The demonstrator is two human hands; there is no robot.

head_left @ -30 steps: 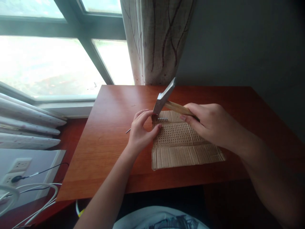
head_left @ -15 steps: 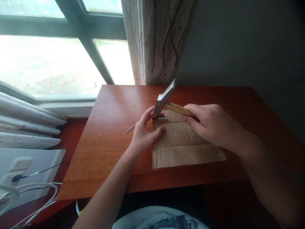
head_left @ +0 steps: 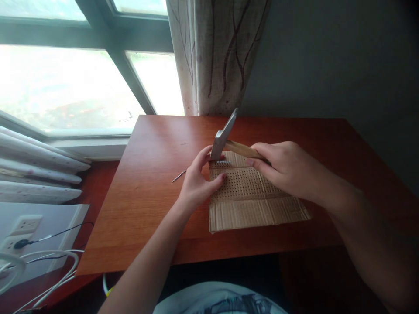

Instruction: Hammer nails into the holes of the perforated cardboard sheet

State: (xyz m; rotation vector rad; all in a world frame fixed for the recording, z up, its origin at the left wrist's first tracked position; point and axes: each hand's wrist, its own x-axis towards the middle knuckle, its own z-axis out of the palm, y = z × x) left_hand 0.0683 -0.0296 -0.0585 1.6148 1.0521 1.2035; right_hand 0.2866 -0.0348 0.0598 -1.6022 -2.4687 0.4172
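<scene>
My right hand [head_left: 278, 163] is wrapped round the wooden handle of a hammer [head_left: 223, 134], whose metal head is tilted over the far left corner of a sheet of cardboard [head_left: 252, 216]. Rows of small holes cover the cardboard's middle band. A short row of several small metal pieces, like nails or screws, [head_left: 223, 163] stands near its far left edge. My left hand [head_left: 198, 181] rests on the left edge, thumb and fingers spread apart around that row. The hammer head partly hides its fingertips. Left of this hand lies a thin metal rod [head_left: 179, 176].
The brown wooden table [head_left: 147, 196] stands beside a window [head_left: 65, 91] and a patterned curtain [head_left: 219, 56]. Low on the left are a wall socket [head_left: 26, 224] and looped white cables [head_left: 70, 261].
The hammer head has turned slightly and shifted a little to the left with my right hand. My left hand and the cardboard look nearly unchanged.
</scene>
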